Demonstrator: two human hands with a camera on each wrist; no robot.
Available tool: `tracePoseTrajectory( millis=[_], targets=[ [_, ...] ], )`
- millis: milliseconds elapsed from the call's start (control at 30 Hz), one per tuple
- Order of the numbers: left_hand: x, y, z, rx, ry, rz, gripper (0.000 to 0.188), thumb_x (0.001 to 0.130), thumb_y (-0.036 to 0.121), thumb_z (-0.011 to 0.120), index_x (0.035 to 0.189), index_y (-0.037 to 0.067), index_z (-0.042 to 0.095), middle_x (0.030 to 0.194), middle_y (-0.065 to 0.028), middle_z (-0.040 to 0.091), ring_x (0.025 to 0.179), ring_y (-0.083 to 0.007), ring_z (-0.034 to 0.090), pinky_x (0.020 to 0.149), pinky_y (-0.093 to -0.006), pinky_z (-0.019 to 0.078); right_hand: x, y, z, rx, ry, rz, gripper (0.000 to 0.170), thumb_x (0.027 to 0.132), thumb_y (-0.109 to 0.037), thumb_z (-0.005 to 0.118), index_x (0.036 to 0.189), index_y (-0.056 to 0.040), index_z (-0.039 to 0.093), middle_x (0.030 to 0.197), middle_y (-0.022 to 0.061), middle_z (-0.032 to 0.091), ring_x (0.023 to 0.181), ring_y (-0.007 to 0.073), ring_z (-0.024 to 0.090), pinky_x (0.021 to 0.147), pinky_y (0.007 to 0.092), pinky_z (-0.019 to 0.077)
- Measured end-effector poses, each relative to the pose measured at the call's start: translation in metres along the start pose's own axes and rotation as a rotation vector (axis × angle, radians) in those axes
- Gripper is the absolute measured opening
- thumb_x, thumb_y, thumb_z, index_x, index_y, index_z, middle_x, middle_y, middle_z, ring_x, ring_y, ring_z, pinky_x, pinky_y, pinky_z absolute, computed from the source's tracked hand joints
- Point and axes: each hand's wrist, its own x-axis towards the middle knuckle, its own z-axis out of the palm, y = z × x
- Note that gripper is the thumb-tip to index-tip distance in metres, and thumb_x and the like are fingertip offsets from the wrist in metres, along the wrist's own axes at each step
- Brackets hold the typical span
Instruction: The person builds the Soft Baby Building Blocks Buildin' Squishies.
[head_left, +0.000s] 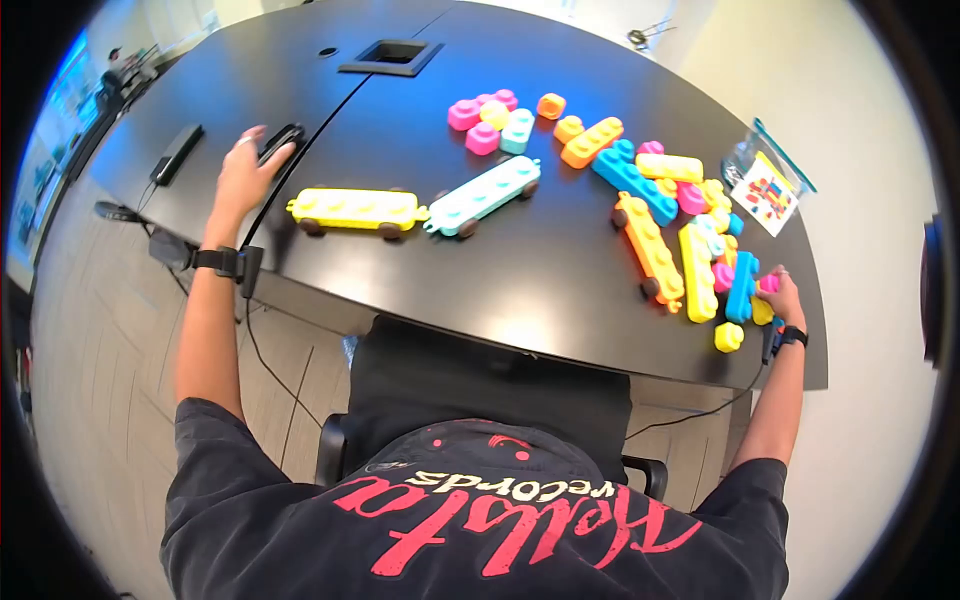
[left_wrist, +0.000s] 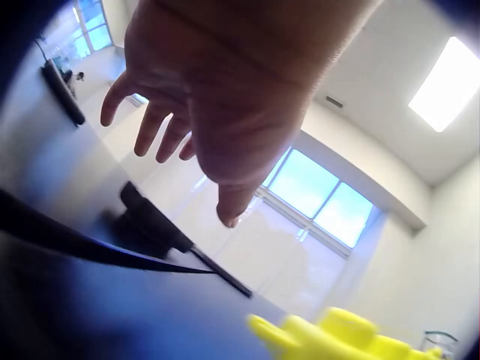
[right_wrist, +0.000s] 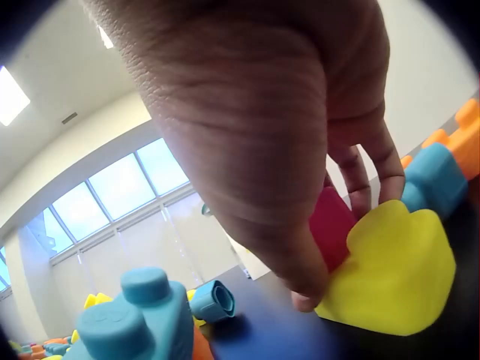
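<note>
My right hand [head_left: 787, 299] is at the table's right edge, pinching a pink block [right_wrist: 330, 229] between thumb and fingers. A yellow block [right_wrist: 397, 274] sits right beside it, overlapping the fingertips in the right wrist view. To the left of this hand lies a long blue block [head_left: 741, 287]. My left hand [head_left: 243, 178] hovers at the table's left side with fingers loosely extended, holding nothing. Near its fingertips is a small black object [head_left: 281, 143]. Closest to that hand is a yellow wheeled base [head_left: 355, 208], joined end to end with a light blue wheeled base [head_left: 485, 197].
An orange wheeled base [head_left: 648, 245] stands right of centre, beside many loose blocks. Pink, yellow and light blue blocks [head_left: 490, 115] cluster farther back. A clear bag with a picture card [head_left: 768, 193] lies at the right edge. A black case [head_left: 178, 154] and cables are at left.
</note>
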Motion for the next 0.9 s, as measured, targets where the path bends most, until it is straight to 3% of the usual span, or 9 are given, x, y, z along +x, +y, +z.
tracePoseTrajectory(
  millis=[133,333,400,467,567,700,733,800,900],
  targets=[
    [-0.035,0.082,-0.014,-0.062,-0.252,0.248,0.053,0.094,0.042,0.069,0.126,0.0,0.061,0.126,-0.0191,0.065,0.123,-0.0353,0.058,0.106,-0.0416,0.044,0.005,-0.017,-0.005,-0.106,0.018,-0.071,0.055,0.07,-0.013,0.089,0.113,-0.004,0.055,0.105,0.0208,0.068,0.098,0.0385,0.067,0.084,0.046,0.0539],
    [-0.071,0.091,0.0,0.003,-0.376,0.369,0.046,0.091,0.047,0.068,0.122,0.013,0.067,0.127,-0.0075,0.062,0.125,-0.028,0.051,0.106,-0.0454,0.036,0.038,-0.053,-0.005,-0.115,0.21,0.067,0.044,0.09,-0.026,0.073,0.119,0.0011,0.055,0.115,0.0249,0.067,0.11,0.0419,0.064,0.086,0.0482,0.0522],
    [-0.076,0.086,0.01,0.021,-0.315,0.404,0.046,0.091,0.05,0.067,0.119,0.013,0.068,0.125,-0.0062,0.063,0.123,-0.0283,0.051,0.105,-0.0443,0.0362,0.072,0.009,0.023,-0.201,-0.069,0.01,0.051,0.093,-0.031,0.068,0.132,0.0002,0.055,0.125,0.0277,0.064,0.115,0.0427,0.062,0.092,0.047,0.0509],
    [-0.084,0.088,0.01,-0.071,-0.294,0.376,0.043,0.091,0.048,0.067,0.116,0.013,0.069,0.12,-0.0056,0.065,0.122,-0.0281,0.052,0.104,-0.0444,0.036,0.051,-0.081,-0.016,-0.252,-0.109,0.118,0.057,0.096,-0.032,0.065,0.141,0.0001,0.051,0.132,0.0269,0.061,0.12,0.0415,0.06,0.098,0.0454,0.0489],
    [-0.09,0.091,0.009,-0.058,-0.232,0.418,0.038,0.094,0.043,0.062,0.115,0.013,0.069,0.116,-0.0053,0.066,0.12,-0.0279,0.052,0.103,-0.0447,0.0362,0.047,-0.18,-0.029,-0.022,0.288,-0.181,0.053,0.096,-0.032,0.066,0.135,0.0023,0.056,0.13,0.0214,0.065,0.12,0.0381,0.061,0.1,0.0423,0.0481],
    [-0.097,0.103,0.015,-0.068,-0.134,0.402,0.032,0.099,0.03,0.05,0.122,0.014,0.066,0.114,-0.0049,0.068,0.12,-0.0278,0.052,0.104,-0.0448,0.0352,-0.065,-0.42,-0.014,0.62,-0.109,-0.847,0.051,0.081,-0.007,0.073,0.13,-0.0039,0.061,0.135,0.0145,0.062,0.127,0.0307,0.057,0.105,0.038,0.0458],
    [-0.098,0.104,0.016,-0.077,-0.14,0.425,0.032,0.099,0.03,0.05,0.122,0.014,0.066,0.114,-0.0049,0.068,0.12,-0.0278,0.052,0.104,-0.0448,0.0352,-0.062,-0.456,0.001,0.302,-0.062,-1.233,0.065,0.074,-0.001,0.071,0.138,-0.0083,0.057,0.137,0.0163,0.06,0.129,0.0315,0.055,0.104,0.0402,0.0466],
    [-0.096,0.101,0.018,-0.149,-0.115,0.374,0.034,0.099,0.025,0.049,0.126,0.013,0.064,0.116,-0.0057,0.068,0.121,-0.0274,0.052,0.105,-0.0443,0.0351,-0.062,-0.5,0.057,0.081,-0.014,-1.249,0.083,0.069,0.005,0.067,0.148,-0.0161,0.048,0.141,0.0196,0.056,0.134,0.0322,0.051,0.103,0.0449,0.0478],
    [-0.091,0.095,0.018,-0.118,-0.113,0.355,0.034,0.097,0.028,0.051,0.124,0.012,0.063,0.116,-0.0067,0.068,0.124,-0.0275,0.052,0.108,-0.0473,0.0325,-0.05,-0.543,0.074,-0.113,-0.246,-1.128,0.065,0.075,-0.009,0.072,0.137,-0.0164,0.056,0.128,0.0154,0.063,0.126,0.0319,0.056,0.103,0.0496,0.0438]
  ],
)
